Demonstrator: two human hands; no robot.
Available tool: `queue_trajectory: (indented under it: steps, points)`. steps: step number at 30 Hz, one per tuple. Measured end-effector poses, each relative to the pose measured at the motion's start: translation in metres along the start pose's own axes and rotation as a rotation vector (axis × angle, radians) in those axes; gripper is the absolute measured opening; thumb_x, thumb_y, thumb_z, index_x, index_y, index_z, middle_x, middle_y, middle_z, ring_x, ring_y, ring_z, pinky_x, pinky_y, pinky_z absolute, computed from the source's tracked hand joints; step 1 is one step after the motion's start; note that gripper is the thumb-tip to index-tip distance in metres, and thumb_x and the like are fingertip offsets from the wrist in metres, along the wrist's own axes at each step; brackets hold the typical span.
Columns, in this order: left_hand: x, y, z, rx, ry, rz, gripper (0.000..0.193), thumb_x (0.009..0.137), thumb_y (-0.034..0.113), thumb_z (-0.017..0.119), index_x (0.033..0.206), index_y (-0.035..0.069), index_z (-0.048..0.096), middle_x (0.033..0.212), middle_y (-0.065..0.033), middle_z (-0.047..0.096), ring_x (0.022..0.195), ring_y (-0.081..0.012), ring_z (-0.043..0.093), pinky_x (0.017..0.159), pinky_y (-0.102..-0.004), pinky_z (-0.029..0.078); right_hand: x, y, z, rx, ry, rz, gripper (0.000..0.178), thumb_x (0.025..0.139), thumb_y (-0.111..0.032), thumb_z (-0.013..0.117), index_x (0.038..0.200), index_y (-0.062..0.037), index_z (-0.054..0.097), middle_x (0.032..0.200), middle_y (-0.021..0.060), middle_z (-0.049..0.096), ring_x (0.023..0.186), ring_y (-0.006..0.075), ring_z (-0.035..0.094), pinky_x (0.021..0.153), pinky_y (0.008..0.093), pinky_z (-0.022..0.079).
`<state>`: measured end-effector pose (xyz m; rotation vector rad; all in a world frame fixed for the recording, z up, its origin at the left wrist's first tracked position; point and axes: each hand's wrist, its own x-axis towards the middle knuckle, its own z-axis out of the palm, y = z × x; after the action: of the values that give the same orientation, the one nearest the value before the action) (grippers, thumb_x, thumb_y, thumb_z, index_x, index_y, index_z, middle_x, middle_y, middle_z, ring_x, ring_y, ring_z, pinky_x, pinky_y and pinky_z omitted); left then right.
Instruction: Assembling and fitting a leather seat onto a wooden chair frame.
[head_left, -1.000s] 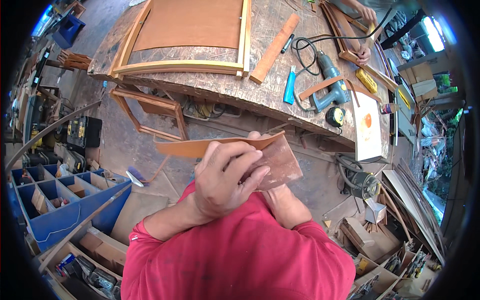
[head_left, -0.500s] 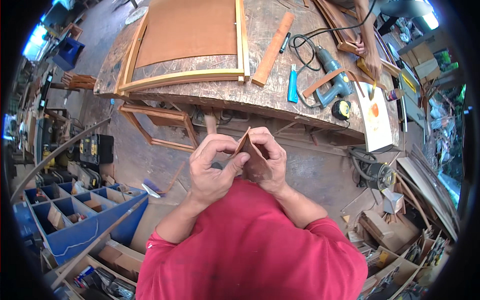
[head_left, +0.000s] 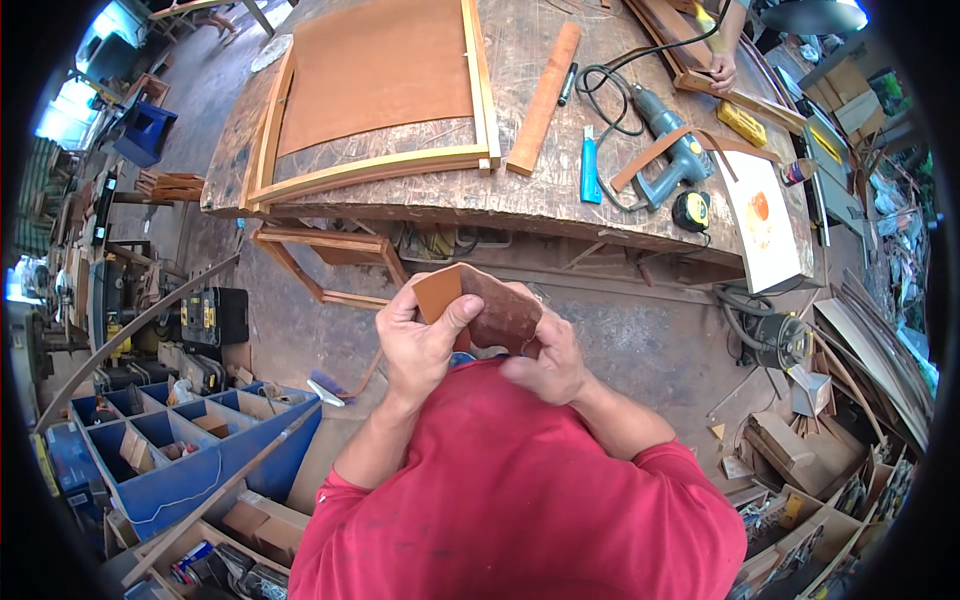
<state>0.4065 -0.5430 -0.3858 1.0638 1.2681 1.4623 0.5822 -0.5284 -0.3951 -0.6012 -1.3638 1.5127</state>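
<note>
In front of my chest, a small piece of brown leather (head_left: 503, 310) is held between both hands. One end shows a smooth tan face and the rest a darker, rougher, scuffed one, with a bend between them. My left hand (head_left: 415, 330) pinches the tan end, its thumb lying across the front. On the other end, my right hand (head_left: 555, 355) is closed around the dark edge, its thumb low and slightly blurred. The piece is in the air, apart from the workbench (head_left: 400, 205) beyond it.
On the bench are a wooden frame (head_left: 375, 170) around a brown sheet, a heat gun (head_left: 672, 150) with a cord, a blue cutter (head_left: 590, 170), a tape measure (head_left: 691, 211) and a stained white board (head_left: 757, 215). A co-worker's hand (head_left: 722, 72) is at far right. A blue divided bin (head_left: 165, 475) stands left.
The leather piece has turned and opened out from its edge-on fold, showing its tan and dark faces. My right hand has shifted lower. The co-worker's hand has drawn back from the white board.
</note>
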Motion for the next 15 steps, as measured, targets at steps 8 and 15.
queue_trajectory:
  steps: [8, 15]
  points:
    - [0.008, -0.008, -0.009, -0.264, -0.202, -0.145, 0.033, 0.097, 0.026, 0.075, 0.113, -0.002, 0.072, 0.098, -0.0029, 0.072, 0.085, -0.0071, 0.064, 0.075, -0.0223, 0.053, 0.005, -0.004, -0.020, -0.035, 0.156, 0.155, 0.033, 0.104, -0.021, 0.062, 0.126, 0.0041, 0.067, 0.108, 0.0079, 0.076, 0.096, 0.0131, 0.070, 0.087, 0.0295, 0.055]
    - [0.008, -0.017, -0.001, -0.274, -0.219, -0.117, 0.034, 0.099, 0.028, 0.072, 0.113, -0.002, 0.069, 0.100, -0.0063, 0.072, 0.088, -0.0124, 0.065, 0.079, -0.0264, 0.052, 0.006, -0.006, -0.019, -0.137, 0.185, 0.125, 0.031, 0.104, -0.020, 0.062, 0.126, 0.0004, 0.068, 0.108, 0.0080, 0.077, 0.097, 0.0120, 0.070, 0.087, 0.0295, 0.056]
